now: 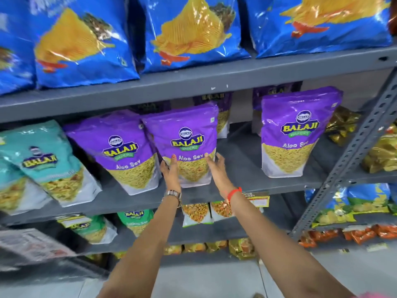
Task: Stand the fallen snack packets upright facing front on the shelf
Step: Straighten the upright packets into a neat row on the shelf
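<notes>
A purple Aloo Sev packet stands upright, front facing out, in the middle of the grey shelf. My left hand presses its lower left side and my right hand its lower right side, fingers spread against the pack. A second purple packet leans beside it on the left, tilted. A third purple packet stands upright to the right, with a gap between. More purple packets stand behind, partly hidden.
Teal snack packets lean at the shelf's left. Big blue chip bags fill the shelf above. Green and white packets sit on the lower shelf. A perforated grey upright and gold packets stand to the right.
</notes>
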`<move>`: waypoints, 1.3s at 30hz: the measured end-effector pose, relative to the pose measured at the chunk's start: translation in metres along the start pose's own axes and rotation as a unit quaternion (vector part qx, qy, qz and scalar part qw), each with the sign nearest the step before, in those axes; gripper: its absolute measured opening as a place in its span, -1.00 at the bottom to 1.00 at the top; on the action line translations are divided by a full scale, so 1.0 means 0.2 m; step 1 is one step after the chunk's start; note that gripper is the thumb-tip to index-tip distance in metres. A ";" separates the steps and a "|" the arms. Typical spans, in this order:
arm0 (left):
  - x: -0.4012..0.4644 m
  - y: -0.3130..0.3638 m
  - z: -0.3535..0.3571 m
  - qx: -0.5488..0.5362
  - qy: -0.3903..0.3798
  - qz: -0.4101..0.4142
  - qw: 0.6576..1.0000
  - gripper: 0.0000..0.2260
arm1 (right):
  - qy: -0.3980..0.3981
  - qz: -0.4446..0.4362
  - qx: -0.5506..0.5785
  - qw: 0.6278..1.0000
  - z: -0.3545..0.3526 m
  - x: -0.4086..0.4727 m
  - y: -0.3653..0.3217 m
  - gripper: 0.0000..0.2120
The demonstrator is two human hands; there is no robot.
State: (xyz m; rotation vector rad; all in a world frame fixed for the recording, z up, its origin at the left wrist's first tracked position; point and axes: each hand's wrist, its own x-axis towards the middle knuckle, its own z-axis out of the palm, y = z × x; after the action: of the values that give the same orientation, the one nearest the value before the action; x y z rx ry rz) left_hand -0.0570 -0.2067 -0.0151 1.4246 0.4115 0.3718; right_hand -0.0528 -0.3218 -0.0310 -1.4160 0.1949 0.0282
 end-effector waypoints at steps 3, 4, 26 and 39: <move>0.05 0.00 -0.01 0.010 -0.023 -0.050 0.998 -0.48 | 0.009 0.017 -0.010 1.000 0.00 0.00 -0.01 -0.34; 0.06 0.00 0.01 -0.017 -0.017 -0.061 0.998 -0.48 | 0.011 0.019 -0.007 1.000 -0.01 0.00 -0.02 -0.34; -0.13 -0.09 0.03 0.079 -0.091 -0.008 0.993 -0.26 | 0.200 -0.032 0.009 0.979 -0.13 -0.09 0.12 -0.39; 0.06 -0.05 -0.78 -0.021 0.164 0.022 0.986 -0.48 | 0.025 -0.082 -0.023 0.996 0.43 -0.28 0.22 -0.83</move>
State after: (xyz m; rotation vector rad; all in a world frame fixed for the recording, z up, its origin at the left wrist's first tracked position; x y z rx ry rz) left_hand -0.1230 -0.0670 -0.0402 1.3350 0.6365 0.6522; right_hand -0.1026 -0.2245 -0.0526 -1.4749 0.1189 -0.1399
